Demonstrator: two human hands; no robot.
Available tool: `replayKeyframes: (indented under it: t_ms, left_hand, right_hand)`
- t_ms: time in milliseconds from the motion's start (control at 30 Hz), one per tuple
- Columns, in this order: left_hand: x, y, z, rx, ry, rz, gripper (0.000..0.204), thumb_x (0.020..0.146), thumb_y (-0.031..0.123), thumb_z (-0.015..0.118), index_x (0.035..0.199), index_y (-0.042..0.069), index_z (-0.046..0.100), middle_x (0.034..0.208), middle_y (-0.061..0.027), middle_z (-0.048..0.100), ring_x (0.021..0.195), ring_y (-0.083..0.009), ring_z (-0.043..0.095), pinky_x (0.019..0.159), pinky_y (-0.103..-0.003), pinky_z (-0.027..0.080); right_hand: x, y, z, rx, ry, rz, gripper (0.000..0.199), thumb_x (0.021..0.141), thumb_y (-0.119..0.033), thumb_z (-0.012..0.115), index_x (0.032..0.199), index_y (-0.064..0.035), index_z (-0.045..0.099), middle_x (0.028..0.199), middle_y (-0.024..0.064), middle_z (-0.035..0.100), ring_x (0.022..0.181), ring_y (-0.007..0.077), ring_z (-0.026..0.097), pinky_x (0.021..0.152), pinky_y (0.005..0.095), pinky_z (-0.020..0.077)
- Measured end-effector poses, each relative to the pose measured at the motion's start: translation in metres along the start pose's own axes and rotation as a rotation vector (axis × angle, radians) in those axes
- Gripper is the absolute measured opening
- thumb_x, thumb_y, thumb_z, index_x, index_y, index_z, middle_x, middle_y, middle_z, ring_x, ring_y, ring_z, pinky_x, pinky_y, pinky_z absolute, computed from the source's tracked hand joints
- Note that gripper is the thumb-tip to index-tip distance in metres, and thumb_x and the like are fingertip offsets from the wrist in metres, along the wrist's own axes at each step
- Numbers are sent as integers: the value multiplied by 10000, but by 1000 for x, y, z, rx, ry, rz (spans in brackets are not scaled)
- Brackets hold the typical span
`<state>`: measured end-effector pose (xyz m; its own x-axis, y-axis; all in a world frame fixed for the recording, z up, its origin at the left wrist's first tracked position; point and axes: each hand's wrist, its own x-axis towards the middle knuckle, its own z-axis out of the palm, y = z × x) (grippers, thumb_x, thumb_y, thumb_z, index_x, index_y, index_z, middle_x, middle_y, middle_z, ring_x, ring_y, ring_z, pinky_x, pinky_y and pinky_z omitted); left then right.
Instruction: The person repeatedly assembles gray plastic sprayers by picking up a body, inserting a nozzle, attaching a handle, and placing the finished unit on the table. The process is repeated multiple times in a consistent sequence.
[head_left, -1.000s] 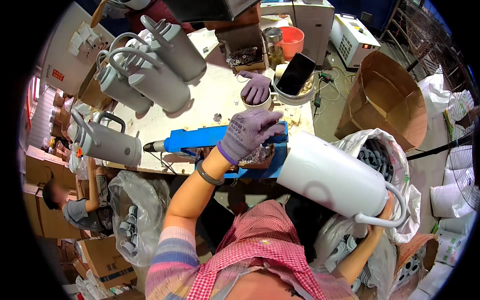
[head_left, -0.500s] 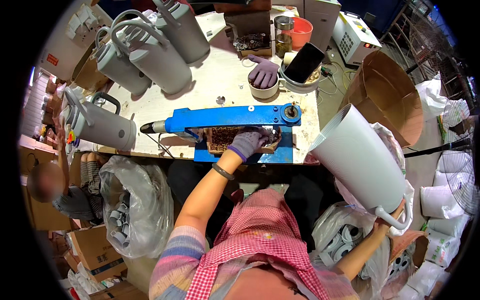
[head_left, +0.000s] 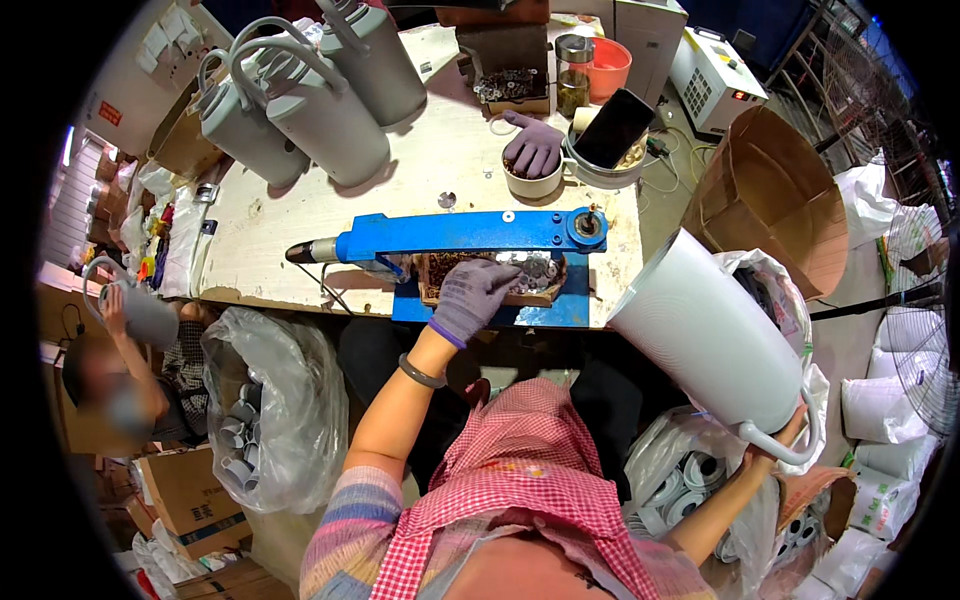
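My left hand [head_left: 474, 298], in a grey-purple glove, is over a small open box [head_left: 432, 290] on the table, its fingers drawn together at the tips. Whatever they pinch is too small to make out. Brown-gold small parts fill the box's left side, and shiny silver discs [head_left: 538, 270] its right. Directly behind stands a blue long-armed machine [head_left: 455, 233] on a blue base plate. My bare right hand [head_left: 785, 438] grips a tall light-grey cylindrical vessel [head_left: 715, 335] near its curved handle. It is tilted, its open end toward the table's right edge.
Several grey lidded jugs [head_left: 335, 130] stand at the back left. A cup with a purple glove [head_left: 530, 165], a black phone [head_left: 615, 130] and a glass jar [head_left: 573, 75] sit back right. Plastic bags of grey parts [head_left: 275, 420] flank me. A co-worker [head_left: 145, 390] holds a jug at left.
My left hand has drawn back left from the silver discs toward the brown-gold parts. The vessel has shifted slightly down and left. The co-worker has taken a jug off the table's left edge.
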<state>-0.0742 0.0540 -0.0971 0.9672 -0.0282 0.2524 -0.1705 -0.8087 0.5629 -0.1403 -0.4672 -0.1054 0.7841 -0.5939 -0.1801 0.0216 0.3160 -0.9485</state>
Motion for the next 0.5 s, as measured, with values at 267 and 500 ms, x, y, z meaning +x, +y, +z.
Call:
replayKeyframes:
  t_ms: [267,500]
  left_hand:
    - [28,80,-48,-434,118,12,236,881,83,701,1095,-15,717,1030,-139,738,891,-153,705,803,-259,551]
    - [84,93,-32,-468,168,117,259,878,55,705,1124,-23,704,1026,-126,739,882,-114,690,783,-234,546]
  right_hand:
    - [2,11,-2,65,66,80,566,1018,-464,453,1421,-67,473,1379,96,538,1259,221,523,1065,369,407]
    - [9,17,1,51,70,42,540,1021,-435,454,1425,-78,477,1413,92,510,1275,229,512,1072,381,405]
